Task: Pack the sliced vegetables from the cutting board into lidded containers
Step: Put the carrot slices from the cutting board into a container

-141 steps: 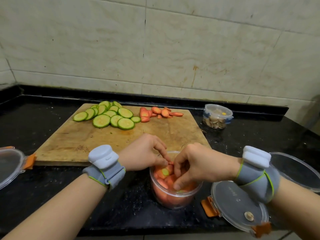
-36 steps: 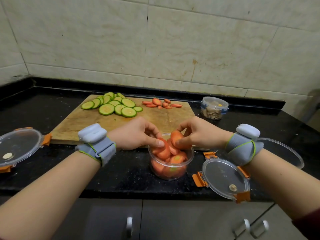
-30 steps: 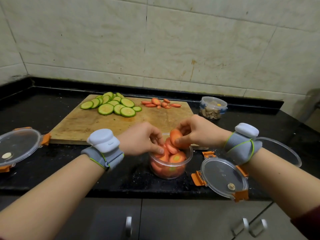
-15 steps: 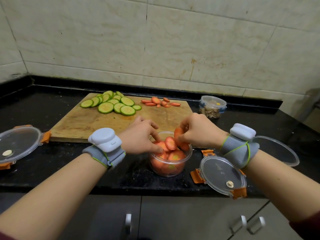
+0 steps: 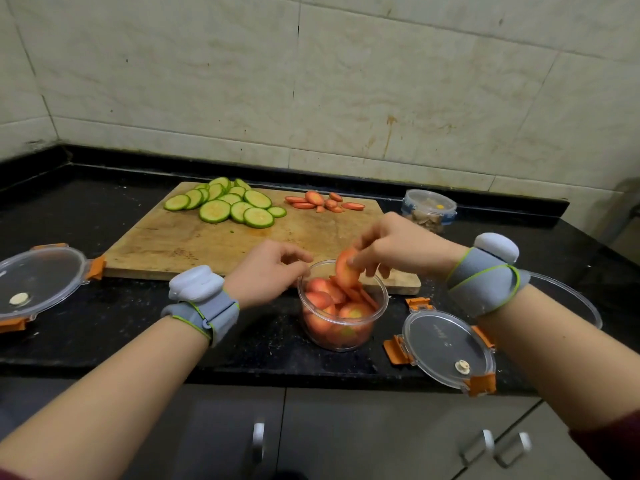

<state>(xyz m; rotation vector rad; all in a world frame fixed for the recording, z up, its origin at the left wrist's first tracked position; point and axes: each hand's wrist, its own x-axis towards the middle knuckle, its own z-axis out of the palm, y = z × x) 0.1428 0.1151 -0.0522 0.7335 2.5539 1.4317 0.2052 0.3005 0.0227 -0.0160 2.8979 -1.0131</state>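
A clear round container (image 5: 341,332) stands on the black counter in front of the wooden cutting board (image 5: 214,242), filled high with carrot slices. My right hand (image 5: 394,245) pinches a stack of carrot slices (image 5: 346,270) just above the container's rim. My left hand (image 5: 268,275) rests at the container's left rim, fingers loosely curled, holding nothing I can see. Several zucchini slices (image 5: 227,204) and a few carrot slices (image 5: 323,201) lie at the board's far side. The container's lid (image 5: 446,348), clear with orange clips, lies to its right.
A second clear lid (image 5: 38,284) with orange clips lies at the left of the counter. An empty clear container (image 5: 575,299) sits behind my right wrist. A small closed tub (image 5: 428,210) stands at the back right. Cabinet doors with handles are below the counter edge.
My right hand has lifted its carrot slices slightly above the rim. My left hand has drawn back from the slices to the container's left edge.
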